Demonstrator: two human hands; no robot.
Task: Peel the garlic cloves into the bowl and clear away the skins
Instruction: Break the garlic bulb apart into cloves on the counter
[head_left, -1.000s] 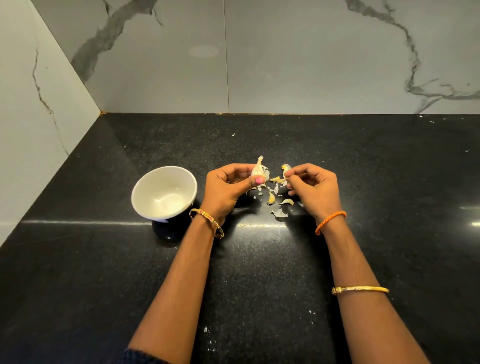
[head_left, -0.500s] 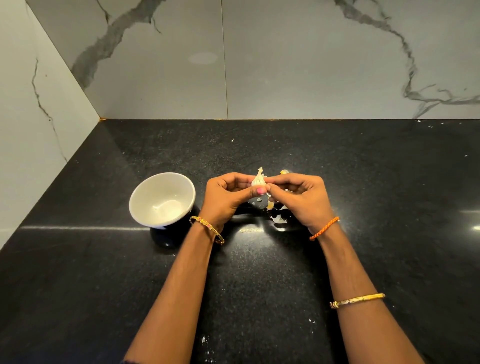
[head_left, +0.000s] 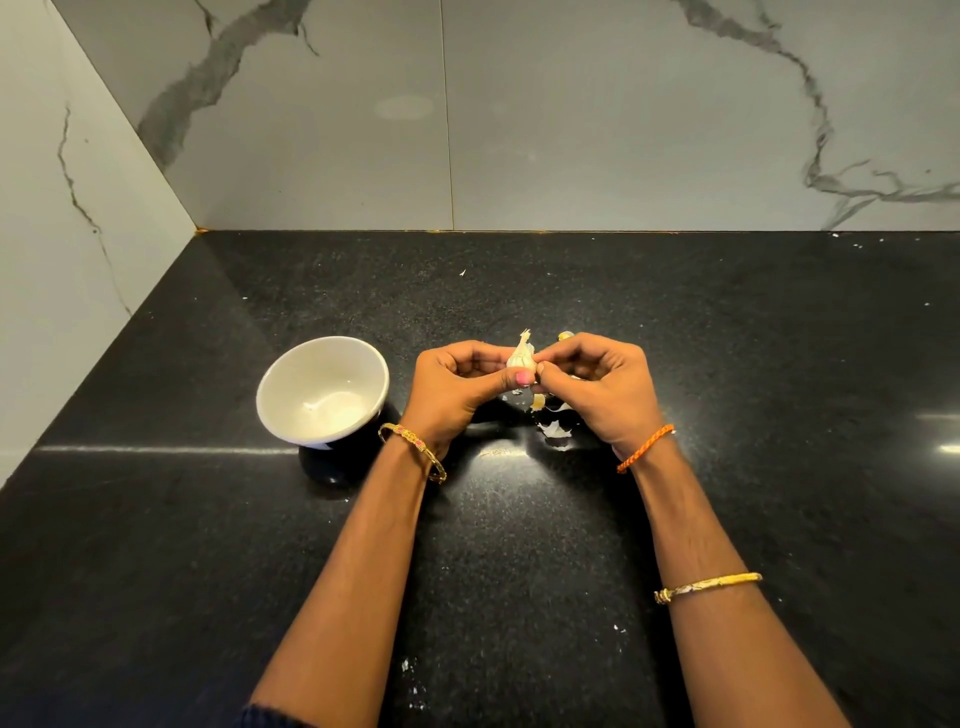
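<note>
The left hand (head_left: 457, 389) pinches the garlic head (head_left: 522, 356) between thumb and curled fingers, papery tip pointing to twelve o'clock. The right hand (head_left: 597, 387) now pinches the same head from three o'clock; a second ago it was apart, off to the right, so it has come back in for another pull, its fingertips (head_left: 540, 370) meeting the left thumb. I judge this as the start of the next cloves-or-skin strip, not a release.

Just below the hands, at six o'clock, torn skins (head_left: 555, 430) and a loose clove (head_left: 538, 401) lie on the black counter (head_left: 727, 364), partly hidden by the right hand. The white bowl (head_left: 291, 379) stands at nine o'clock, near the left wrist, and looks to hold no cloves, so the task seems early.
</note>
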